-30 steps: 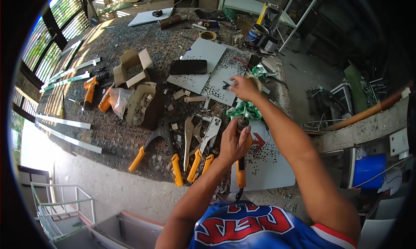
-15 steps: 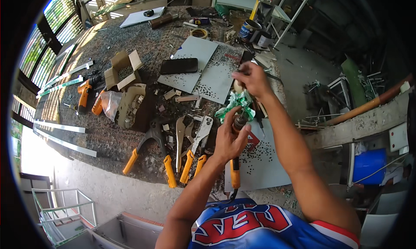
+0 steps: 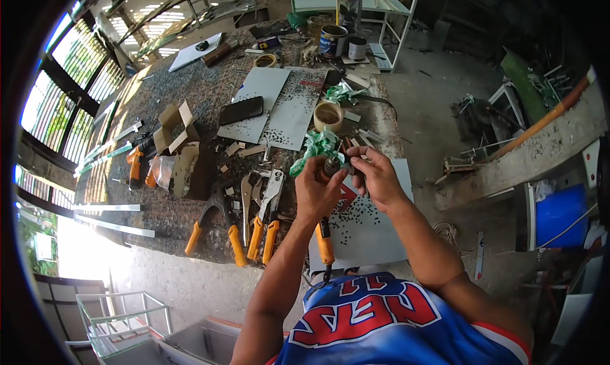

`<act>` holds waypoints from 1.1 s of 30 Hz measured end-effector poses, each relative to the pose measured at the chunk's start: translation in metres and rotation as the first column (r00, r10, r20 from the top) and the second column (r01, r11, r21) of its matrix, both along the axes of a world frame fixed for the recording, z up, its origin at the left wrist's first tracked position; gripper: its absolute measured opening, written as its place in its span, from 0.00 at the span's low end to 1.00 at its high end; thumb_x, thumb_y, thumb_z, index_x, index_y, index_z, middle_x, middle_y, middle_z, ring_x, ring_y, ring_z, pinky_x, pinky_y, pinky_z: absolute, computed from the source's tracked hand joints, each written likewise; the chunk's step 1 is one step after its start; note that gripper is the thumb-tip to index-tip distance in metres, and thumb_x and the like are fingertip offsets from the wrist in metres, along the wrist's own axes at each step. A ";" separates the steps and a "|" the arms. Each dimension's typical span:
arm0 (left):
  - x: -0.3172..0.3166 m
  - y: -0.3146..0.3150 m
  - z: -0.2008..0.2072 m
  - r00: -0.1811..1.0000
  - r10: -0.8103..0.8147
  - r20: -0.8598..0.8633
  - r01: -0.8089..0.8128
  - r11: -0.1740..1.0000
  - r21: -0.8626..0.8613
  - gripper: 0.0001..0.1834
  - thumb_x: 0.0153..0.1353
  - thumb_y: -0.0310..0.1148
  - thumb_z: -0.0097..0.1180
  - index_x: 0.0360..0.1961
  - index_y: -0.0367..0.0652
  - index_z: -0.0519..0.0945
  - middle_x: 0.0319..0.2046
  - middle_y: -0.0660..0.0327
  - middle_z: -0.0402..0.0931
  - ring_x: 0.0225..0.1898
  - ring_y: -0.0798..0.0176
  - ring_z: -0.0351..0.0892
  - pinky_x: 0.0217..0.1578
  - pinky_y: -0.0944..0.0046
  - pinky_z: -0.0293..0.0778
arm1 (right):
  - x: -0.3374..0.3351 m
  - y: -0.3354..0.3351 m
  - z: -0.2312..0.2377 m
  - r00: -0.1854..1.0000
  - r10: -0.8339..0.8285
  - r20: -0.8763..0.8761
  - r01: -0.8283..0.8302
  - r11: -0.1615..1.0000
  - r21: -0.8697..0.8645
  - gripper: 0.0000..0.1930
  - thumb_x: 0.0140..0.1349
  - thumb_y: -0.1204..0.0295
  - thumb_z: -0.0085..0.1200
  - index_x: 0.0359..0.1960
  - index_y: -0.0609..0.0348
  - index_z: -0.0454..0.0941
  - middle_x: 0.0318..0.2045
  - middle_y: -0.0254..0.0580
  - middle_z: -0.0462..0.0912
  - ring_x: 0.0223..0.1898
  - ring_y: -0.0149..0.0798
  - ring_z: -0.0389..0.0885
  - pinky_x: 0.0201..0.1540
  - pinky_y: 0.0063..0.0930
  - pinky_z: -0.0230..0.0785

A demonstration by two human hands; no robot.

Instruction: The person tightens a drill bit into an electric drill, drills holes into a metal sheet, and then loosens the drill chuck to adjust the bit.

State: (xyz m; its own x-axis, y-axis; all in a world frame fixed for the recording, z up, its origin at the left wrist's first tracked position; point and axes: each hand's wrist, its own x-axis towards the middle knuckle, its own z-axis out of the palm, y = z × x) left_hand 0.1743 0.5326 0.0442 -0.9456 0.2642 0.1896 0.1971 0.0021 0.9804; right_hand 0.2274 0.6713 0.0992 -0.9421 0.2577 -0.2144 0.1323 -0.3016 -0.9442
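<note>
My left hand [image 3: 316, 190] is closed round the dark chuck [image 3: 332, 167] of a corded orange drill. The drill's orange handle [image 3: 325, 243] hangs below the hand, over a light grey sheet, with a black cord at its end. Just right of the chuck, my right hand [image 3: 379, 179] has its thumb and fingers pinched together. A small dark piece shows at its fingertips, too small to name. Crumpled green-and-white plastic [image 3: 316, 148] lies just beyond the left hand, and a roll of tape [image 3: 328, 116] sits behind that.
Orange-handled pliers [image 3: 235, 238] and similar tools lie left of my hands. Small black bits dot the grey sheets [image 3: 254, 85], where a black phone [image 3: 241, 111] rests. An open cardboard box [image 3: 175, 131] and another orange drill [image 3: 135, 165] are at left. Cans [image 3: 333, 42] stand far back.
My right hand has come back from beside the tape roll to the drill's chuck, its fingers now pinched. The left hand stays at the chuck. The whole view has shifted.
</note>
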 end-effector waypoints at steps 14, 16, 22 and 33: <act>-0.001 -0.002 0.009 0.941 -0.061 -0.332 0.018 0.991 -0.130 0.18 0.55 0.29 0.64 0.45 0.33 0.76 0.38 0.54 0.74 0.30 0.59 0.75 0.33 0.66 0.73 | 0.002 -0.004 0.000 0.991 -0.117 0.064 0.122 0.988 -0.094 0.07 0.69 0.71 0.49 0.45 0.59 0.73 0.25 0.34 0.76 0.20 0.24 0.74 0.15 0.18 0.59; 0.001 0.001 0.008 0.947 -0.034 -0.320 -0.002 0.994 -0.112 0.18 0.54 0.29 0.66 0.44 0.33 0.75 0.38 0.54 0.75 0.29 0.59 0.75 0.33 0.67 0.73 | 0.002 -0.001 -0.001 0.990 -0.116 0.082 0.122 0.990 -0.071 0.07 0.70 0.71 0.49 0.45 0.58 0.73 0.24 0.34 0.76 0.20 0.24 0.74 0.15 0.18 0.58; -0.003 -0.007 -0.004 0.962 -0.262 -0.080 0.261 0.965 -0.027 0.17 0.60 0.30 0.59 0.49 0.37 0.71 0.33 0.51 0.78 0.32 0.54 0.77 0.32 0.58 0.71 | -0.002 -0.003 0.007 0.972 -0.091 0.215 0.115 0.988 -0.103 0.06 0.70 0.69 0.45 0.44 0.53 0.75 0.20 0.32 0.73 0.15 0.24 0.64 0.15 0.18 0.52; 0.002 -0.018 0.002 0.957 -0.132 -0.257 0.142 0.990 0.018 0.14 0.67 0.35 0.53 0.49 0.38 0.72 0.26 0.51 0.76 0.24 0.48 0.76 0.28 0.56 0.71 | -0.034 -0.031 -0.008 0.969 -0.225 0.105 0.163 0.895 0.415 0.11 0.66 0.76 0.41 0.44 0.60 0.76 0.25 0.36 0.75 0.20 0.28 0.69 0.22 0.23 0.61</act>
State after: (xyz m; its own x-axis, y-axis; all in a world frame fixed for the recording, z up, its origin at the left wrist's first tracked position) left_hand 0.1766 0.5147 0.0466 -0.8201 0.3766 0.4308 0.4358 -0.0768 0.8968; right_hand 0.1931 0.6400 0.0915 -0.8306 0.5250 -0.1859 0.2562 0.0638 -0.9645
